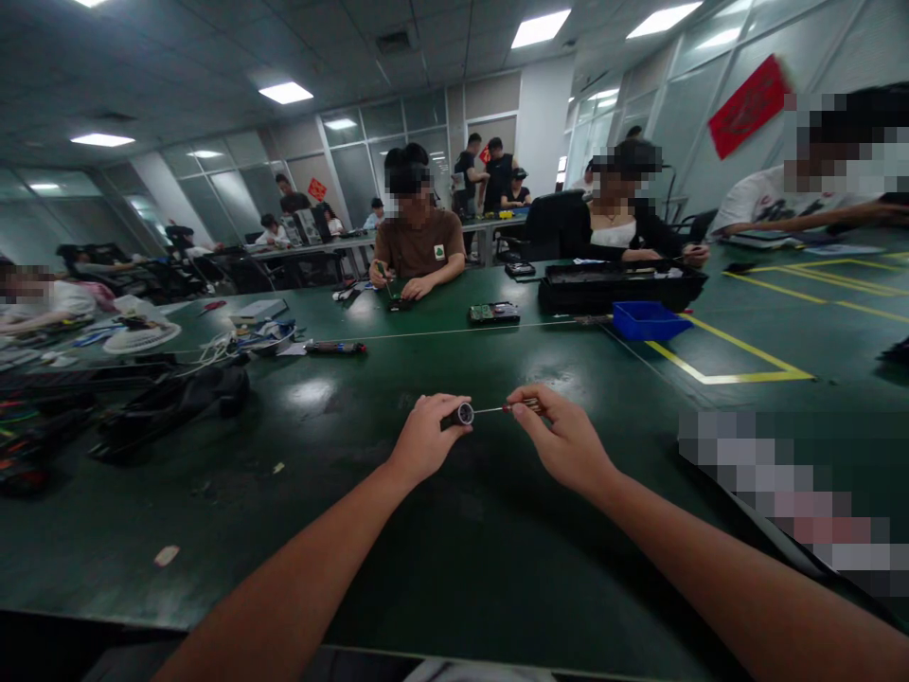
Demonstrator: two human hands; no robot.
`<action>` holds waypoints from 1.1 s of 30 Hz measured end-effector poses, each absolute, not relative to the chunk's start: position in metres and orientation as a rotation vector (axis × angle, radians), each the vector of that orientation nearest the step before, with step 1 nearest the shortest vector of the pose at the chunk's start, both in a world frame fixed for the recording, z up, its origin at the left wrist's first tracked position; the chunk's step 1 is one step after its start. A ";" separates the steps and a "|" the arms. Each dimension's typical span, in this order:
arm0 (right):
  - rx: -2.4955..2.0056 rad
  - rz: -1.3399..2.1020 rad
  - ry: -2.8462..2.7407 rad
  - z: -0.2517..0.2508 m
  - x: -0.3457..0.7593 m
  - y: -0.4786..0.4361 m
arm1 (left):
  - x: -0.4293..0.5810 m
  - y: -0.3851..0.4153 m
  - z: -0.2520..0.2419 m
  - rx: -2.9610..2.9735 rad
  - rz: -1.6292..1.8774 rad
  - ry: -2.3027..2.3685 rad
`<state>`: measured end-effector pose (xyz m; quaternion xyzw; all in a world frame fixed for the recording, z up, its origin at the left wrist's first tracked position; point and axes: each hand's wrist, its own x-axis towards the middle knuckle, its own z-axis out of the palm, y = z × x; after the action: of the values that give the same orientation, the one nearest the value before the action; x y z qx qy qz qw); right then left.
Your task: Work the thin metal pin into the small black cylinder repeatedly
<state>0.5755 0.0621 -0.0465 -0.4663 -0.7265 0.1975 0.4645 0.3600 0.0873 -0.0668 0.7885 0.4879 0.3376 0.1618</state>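
Note:
Near the middle of the green table, my left hand (426, 438) is closed around a short black cylinder (464, 414) with a light rim, its round end turned to the right. My right hand (564, 438) pinches the handle of a small screwdriver (531, 406), which has a red collar. The thin metal shaft points left, and its tip meets or lies very close to the round end of the cylinder. Both objects are held just above the table top. My fingers hide part of the cylinder and of the screwdriver handle.
A blue bin (648, 321) stands before a long black tray (617, 288) beyond my right hand. An opened device (493, 313) lies ahead. Black parts (174, 403) and cables cover the left side. A person (422, 237) works opposite. A pixelated object is at the right.

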 end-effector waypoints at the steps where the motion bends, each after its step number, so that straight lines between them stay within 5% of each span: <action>1: -1.164 0.498 -1.789 -0.046 0.575 0.062 | 0.360 0.087 -0.067 2.254 0.959 1.392; 17: -1.225 0.598 -1.663 -0.051 0.574 0.064 | 0.360 0.087 -0.068 2.315 0.862 1.412; 29: -0.991 1.371 -0.949 -0.067 0.575 0.089 | 0.356 0.091 -0.067 2.380 0.909 1.342; 33: -1.057 1.195 -0.998 -0.072 0.577 0.093 | 0.352 0.095 -0.070 2.366 0.845 1.396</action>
<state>0.5774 0.0926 -0.0723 -0.4539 -0.4286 0.5132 0.5889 0.3521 0.0948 -0.0702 0.8159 0.4813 0.2913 0.1333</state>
